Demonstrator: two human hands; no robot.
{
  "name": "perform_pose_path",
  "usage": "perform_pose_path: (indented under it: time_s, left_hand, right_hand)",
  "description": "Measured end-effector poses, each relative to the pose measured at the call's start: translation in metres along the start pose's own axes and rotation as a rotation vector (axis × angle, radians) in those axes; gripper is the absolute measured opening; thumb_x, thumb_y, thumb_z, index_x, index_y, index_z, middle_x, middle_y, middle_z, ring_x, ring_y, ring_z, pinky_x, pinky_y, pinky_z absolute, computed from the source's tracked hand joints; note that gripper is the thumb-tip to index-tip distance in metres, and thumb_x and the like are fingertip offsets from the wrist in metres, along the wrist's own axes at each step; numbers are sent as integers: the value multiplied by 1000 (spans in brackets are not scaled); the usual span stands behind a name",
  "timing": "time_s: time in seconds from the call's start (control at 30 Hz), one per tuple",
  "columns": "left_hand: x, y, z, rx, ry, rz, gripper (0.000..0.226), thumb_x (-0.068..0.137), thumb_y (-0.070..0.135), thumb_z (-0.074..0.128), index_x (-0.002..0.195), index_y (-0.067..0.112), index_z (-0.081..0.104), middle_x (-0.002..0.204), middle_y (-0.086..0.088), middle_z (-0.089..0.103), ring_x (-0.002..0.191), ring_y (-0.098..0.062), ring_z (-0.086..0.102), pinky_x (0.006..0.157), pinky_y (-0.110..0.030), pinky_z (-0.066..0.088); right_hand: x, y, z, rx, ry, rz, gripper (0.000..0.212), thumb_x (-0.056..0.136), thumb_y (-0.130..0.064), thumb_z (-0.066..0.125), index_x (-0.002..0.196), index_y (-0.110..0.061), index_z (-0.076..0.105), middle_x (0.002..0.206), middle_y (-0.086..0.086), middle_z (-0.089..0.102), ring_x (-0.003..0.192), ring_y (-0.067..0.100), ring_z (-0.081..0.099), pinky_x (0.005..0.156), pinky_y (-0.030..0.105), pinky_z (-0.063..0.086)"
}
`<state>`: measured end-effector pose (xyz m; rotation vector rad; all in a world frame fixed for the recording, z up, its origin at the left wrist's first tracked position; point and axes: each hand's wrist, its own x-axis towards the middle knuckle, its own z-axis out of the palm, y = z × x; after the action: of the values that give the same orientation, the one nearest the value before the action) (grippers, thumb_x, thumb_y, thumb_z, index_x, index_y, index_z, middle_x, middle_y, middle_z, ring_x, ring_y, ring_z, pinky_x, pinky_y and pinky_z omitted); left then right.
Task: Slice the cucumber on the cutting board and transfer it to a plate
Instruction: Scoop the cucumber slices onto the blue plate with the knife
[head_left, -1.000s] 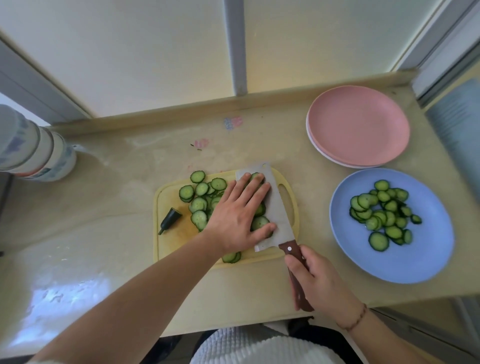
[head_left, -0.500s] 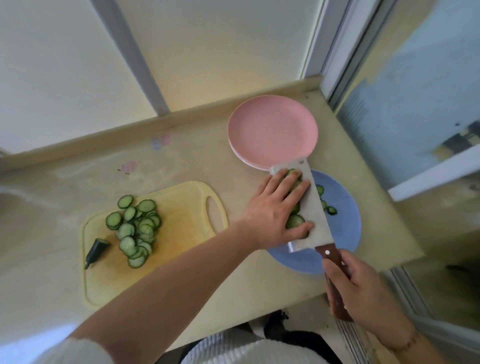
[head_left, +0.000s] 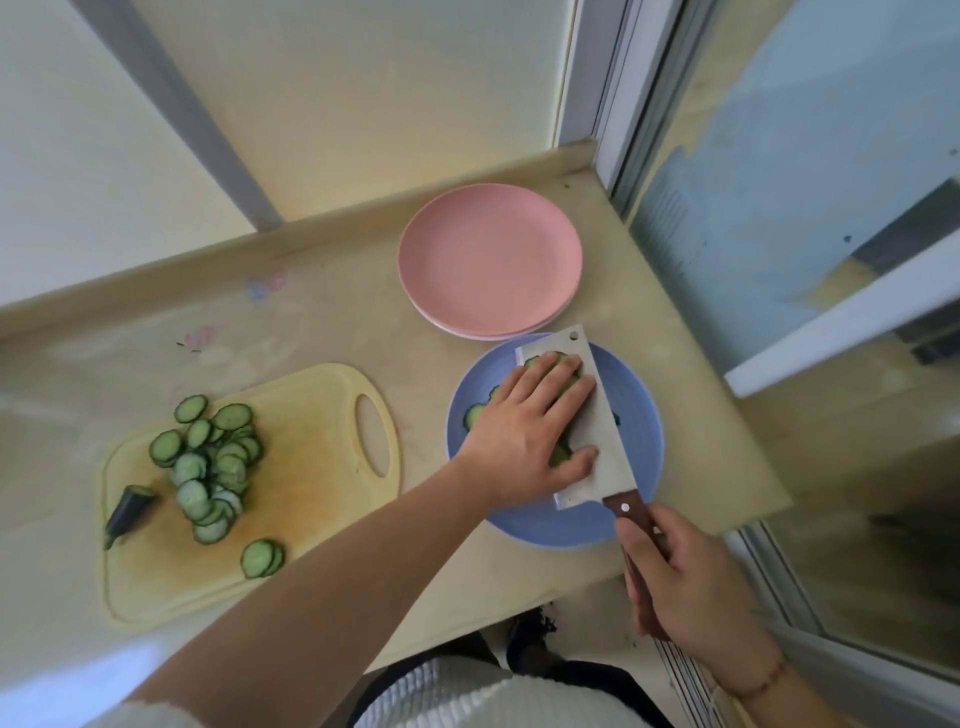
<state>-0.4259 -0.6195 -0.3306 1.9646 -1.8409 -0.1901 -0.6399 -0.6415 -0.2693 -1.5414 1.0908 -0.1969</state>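
I see the cleaver (head_left: 589, 426) lying flat over the blue plate (head_left: 641, 467), its blade carrying cucumber slices (head_left: 558, 454). My left hand (head_left: 524, 434) lies on top of those slices with fingers straight, pressing them against the blade — not curled round anything. My right hand (head_left: 680, 582), at the plate's near edge, has its grip wrapped round the cleaver's wooden handle (head_left: 631, 517). More slices peek out on the plate at the hand's left side. To the left of the plate sits the yellow cutting board (head_left: 311, 467) — a pile of sliced cucumber (head_left: 213, 467) and the dark stem end (head_left: 127, 512) lie on it. Just behind the plate is a stack of pink plates (head_left: 491, 260), all on the desk (head_left: 322, 322).
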Motion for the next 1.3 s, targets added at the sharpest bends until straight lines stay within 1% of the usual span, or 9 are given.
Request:
perform_pose_path:
  time_s: [0.4, 0.53, 0.67, 0.87, 1.0, 1.07, 1.17, 1.23, 1.3]
  left_hand:
    - [-21, -12, 1, 60, 75, 75, 58, 88, 45, 58, 132, 7, 64, 139, -13, 59, 131, -38, 51, 106, -56, 42]
    - [-13, 3, -3, 22, 37, -22, 68, 97, 51, 43, 152, 10, 43, 160, -9, 38, 148, -32, 33, 122, -52, 24]
    - [-2, 2, -2, 26, -104, -85, 73, 100, 55, 26, 159, 12, 27, 168, -4, 19, 155, -25, 17, 125, -47, 7]
    - [-13, -7, 9, 125, -127, -15, 66, 100, 47, 33, 146, 3, 51, 153, -14, 47, 144, -34, 41, 118, -57, 31]
    - [-16, -3, -4, 59, -69, -2, 62, 100, 44, 37, 143, 2, 54, 151, -15, 50, 143, -35, 43, 117, -56, 31]
    - [-22, -6, -18, 5, -22, -45, 61, 100, 43, 39, 144, 3, 52, 153, -14, 48, 145, -33, 40, 120, -50, 26]
    - [-49, -23, -40, 9, 66, -102, 57, 100, 41, 43, 142, 4, 55, 152, -12, 49, 145, -30, 40, 121, -42, 24]
    - [-79, -40, -53, 18, 108, -131, 54, 101, 38, 47, 141, 4, 56, 151, -13, 50, 144, -30, 41, 120, -43, 28]
    - [-112, -61, -66, 42, 128, -174, 51, 101, 37, 49, 141, 5, 56, 152, -12, 50, 145, -30, 41, 120, -46, 30]
  right_hand:
    - [0, 11, -17, -69, 51, 7, 25, 97, -24, 56, 79, -6, 57, 48, 23, 52, 34, 21, 49, 38, 33, 45]
    - [-2, 9, -25, -130, -3, -13, 24, 96, -30, 55, 83, -10, 59, 48, 21, 54, 34, 24, 53, 40, 32, 47]
    - [-4, 5, -30, -144, -2, -51, 24, 95, -29, 56, 79, -12, 58, 46, 18, 55, 32, 25, 53, 38, 31, 46]
    - [-9, 9, -41, -81, 96, -14, 30, 90, -39, 56, 78, -12, 57, 42, 12, 52, 33, 23, 48, 42, 33, 47]
    - [-14, 2, -48, -108, 142, -46, 21, 96, -25, 55, 76, -21, 58, 45, 16, 54, 34, 25, 52, 38, 38, 44]
    - [-18, -13, -40, -71, 110, -55, 23, 93, -38, 56, 78, -22, 58, 47, 18, 55, 36, 29, 55, 36, 38, 45]
    - [-20, -29, -18, -23, 48, -51, 46, 76, -69, 59, 85, -24, 63, 47, 18, 56, 35, 23, 53, 35, 32, 45]
    - [-20, -37, 7, -58, -1, -73, 29, 88, -54, 57, 95, -27, 66, 48, 15, 58, 37, 21, 53, 38, 34, 47]
    - [-20, -39, 36, -146, -53, -127, 11, 95, -30, 58, 89, -28, 66, 50, 11, 61, 40, 19, 54, 43, 29, 46]
